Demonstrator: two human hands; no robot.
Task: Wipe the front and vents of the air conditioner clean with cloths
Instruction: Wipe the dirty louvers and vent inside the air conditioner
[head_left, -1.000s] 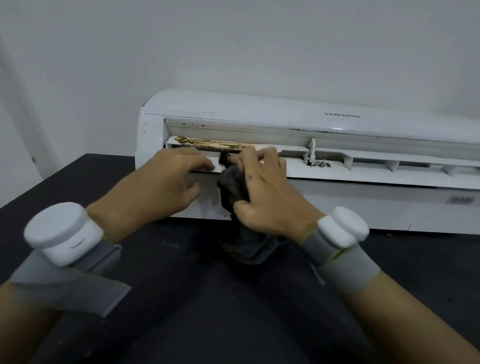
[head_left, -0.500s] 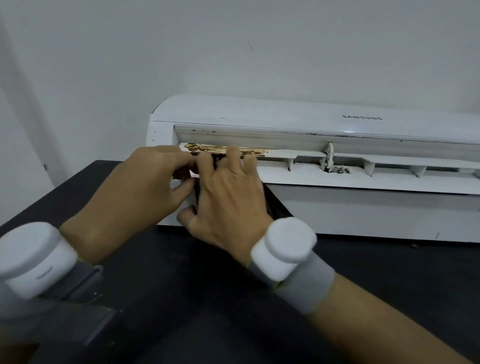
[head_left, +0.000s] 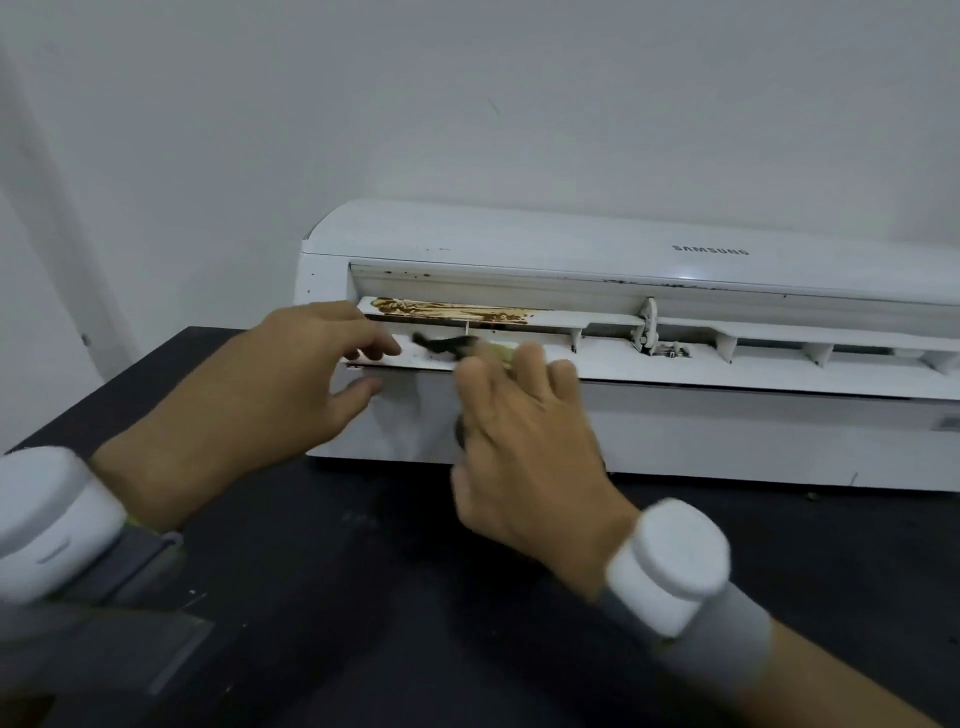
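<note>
A white air conditioner (head_left: 675, 426) lies on a black table, its vent flaps open. The upper flap carries a brown stain (head_left: 452, 310) at its left end. My left hand (head_left: 280, 384) pinches the left end of the lower flap (head_left: 727, 369), fingers above and thumb below. My right hand (head_left: 524, 441) presses a dark cloth (head_left: 449, 344) into the vent slot between the flaps. Only the cloth's tip shows past my fingers; the rest is hidden under the hand. The right hand is motion-blurred.
The black table (head_left: 363, 597) runs from the unit toward me; its left edge is near a white wall (head_left: 208, 156). The unit's back is against the wall. Both wrists wear grey straps with white pods (head_left: 670, 566).
My right hand has slid from the left end of the vent toward the right, pushing the cloth inside the slot. The left hand stays on the flap's left end.
</note>
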